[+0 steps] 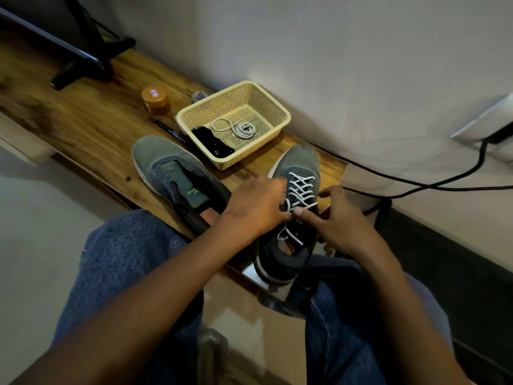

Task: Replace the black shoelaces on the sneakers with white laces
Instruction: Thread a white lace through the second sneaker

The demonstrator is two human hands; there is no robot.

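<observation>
Two grey-green sneakers lie on a wooden shelf. The right sneaker [298, 168] carries a white lace [301, 190] criss-crossed through its eyelets, with loose ends over the tongue. My left hand [255, 207] curls over that shoe's left side, its fingers at the lace. My right hand [337, 218] holds the shoe's right side and its thumb presses the lace at the top crossing. The left sneaker [169, 173] has no lace and its tongue is open. A second white lace [238, 128] and the black laces [213, 144] lie in a cream basket [277, 112].
An orange jar [156, 100] and a dark pen [169, 132] lie behind the left sneaker. A black stand [83, 59] stands at the far left. A black cable [416, 182] runs along the wall at the right. My knees in jeans are below the shelf [91, 120].
</observation>
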